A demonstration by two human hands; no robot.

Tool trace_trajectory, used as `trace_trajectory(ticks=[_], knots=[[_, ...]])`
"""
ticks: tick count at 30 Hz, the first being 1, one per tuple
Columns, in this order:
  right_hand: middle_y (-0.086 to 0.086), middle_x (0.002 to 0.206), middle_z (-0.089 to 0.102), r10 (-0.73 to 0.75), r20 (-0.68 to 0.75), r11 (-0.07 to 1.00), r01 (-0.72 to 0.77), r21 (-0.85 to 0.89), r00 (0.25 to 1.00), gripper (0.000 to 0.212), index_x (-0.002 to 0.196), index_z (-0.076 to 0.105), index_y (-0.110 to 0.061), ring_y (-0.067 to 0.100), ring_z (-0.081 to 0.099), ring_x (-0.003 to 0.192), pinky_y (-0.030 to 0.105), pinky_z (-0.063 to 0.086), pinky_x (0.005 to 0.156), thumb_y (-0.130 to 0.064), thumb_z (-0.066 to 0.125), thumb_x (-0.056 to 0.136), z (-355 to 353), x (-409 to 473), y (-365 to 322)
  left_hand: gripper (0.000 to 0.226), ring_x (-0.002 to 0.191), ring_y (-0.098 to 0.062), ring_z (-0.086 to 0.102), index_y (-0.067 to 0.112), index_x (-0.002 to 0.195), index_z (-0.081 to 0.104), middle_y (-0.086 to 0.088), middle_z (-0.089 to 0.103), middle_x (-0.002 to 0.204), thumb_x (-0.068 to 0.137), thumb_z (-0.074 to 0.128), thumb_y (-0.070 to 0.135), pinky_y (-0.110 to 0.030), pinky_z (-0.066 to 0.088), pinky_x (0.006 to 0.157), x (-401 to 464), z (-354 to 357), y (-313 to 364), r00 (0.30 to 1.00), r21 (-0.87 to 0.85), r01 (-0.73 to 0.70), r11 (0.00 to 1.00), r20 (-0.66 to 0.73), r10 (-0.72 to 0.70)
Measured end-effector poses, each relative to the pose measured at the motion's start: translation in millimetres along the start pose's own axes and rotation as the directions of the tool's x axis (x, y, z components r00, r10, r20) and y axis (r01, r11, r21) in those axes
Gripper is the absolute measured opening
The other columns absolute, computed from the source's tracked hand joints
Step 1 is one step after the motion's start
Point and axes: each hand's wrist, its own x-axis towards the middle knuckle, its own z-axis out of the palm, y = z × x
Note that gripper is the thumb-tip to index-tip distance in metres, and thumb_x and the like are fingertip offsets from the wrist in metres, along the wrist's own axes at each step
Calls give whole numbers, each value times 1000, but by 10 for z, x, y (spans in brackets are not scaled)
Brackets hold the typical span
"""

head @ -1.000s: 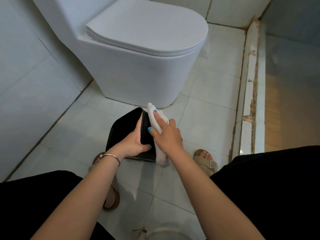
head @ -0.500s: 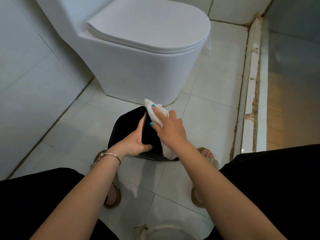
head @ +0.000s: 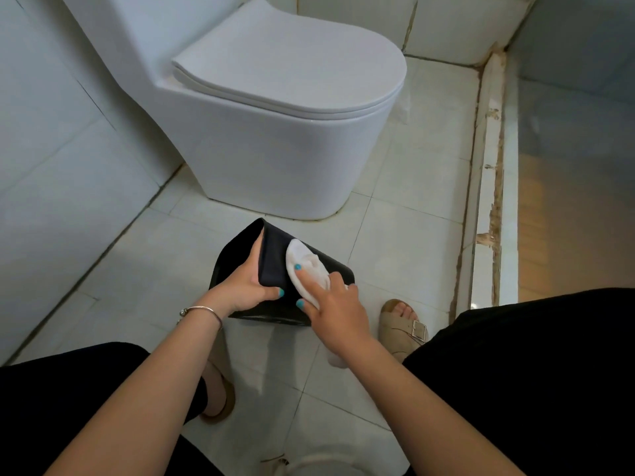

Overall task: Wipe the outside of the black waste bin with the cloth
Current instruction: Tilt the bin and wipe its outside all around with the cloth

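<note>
The black waste bin (head: 273, 266) is tipped over low above the tiled floor in front of the toilet, its open mouth facing left. My left hand (head: 245, 286) grips its rim, fingers inside and thumb on the outer wall. The white cloth (head: 305, 259) lies on the bin's upturned outer side. My right hand (head: 338, 312) holds the cloth between thumb and fingers and presses it against the bin with the index finger stretched out. A tail of the cloth hangs below my right wrist.
A white toilet (head: 275, 149) with its lid down stands just beyond the bin. A tiled wall runs along the left. A raised, stained kerb (head: 488, 201) borders the right. My sandalled feet (head: 405, 326) stand on either side of the bin. A white object (head: 309, 467) lies at the bottom edge.
The bin has tipped further, so its side now faces up. My right hand has slid the cloth from the rim's corner down onto that side. My left hand keeps its grip.
</note>
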Motion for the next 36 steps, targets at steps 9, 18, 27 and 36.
trace_trajectory(ticks=[9, 18, 27, 36], knots=[[4, 133, 33, 131, 12, 991, -132, 30, 991, 55, 149, 13, -55, 27, 37, 103, 32, 39, 70, -49, 40, 101, 95, 160, 271, 120, 139, -22, 33, 38, 153, -10, 2, 27, 155, 78, 78, 7, -45, 35, 113, -36, 51, 15, 998, -36, 49, 998, -27, -50], [6, 133, 33, 315, 101, 948, -319, 20, 944, 52, 149, 18, -52, 33, 39, 106, 37, 39, 80, -49, 38, 101, 59, 238, 627, 119, 134, -20, 38, 41, 153, -11, 5, 33, 150, 80, 77, 7, -41, 38, 111, -37, 99, 84, 999, -47, 48, 998, -1, -48], [6, 135, 34, 409, 35, 906, -411, 105, 912, 50, 148, 23, -49, 36, 41, 111, 38, 35, 82, -50, 39, 101, -25, 250, 563, 123, 131, -16, 42, 42, 152, -14, 8, 35, 147, 76, 78, 10, -35, 42, 107, -10, 89, 78, 999, 1, 31, 1000, 17, -31], [4, 134, 33, 215, -1, 975, -215, 57, 977, 54, 149, 13, -53, 29, 38, 103, 35, 41, 71, -48, 38, 102, 133, 218, 369, 126, 136, -17, 39, 46, 150, -11, 6, 35, 150, 65, 80, 26, -43, 37, 113, -39, 65, 9, 999, -65, 50, 997, 15, -49]])
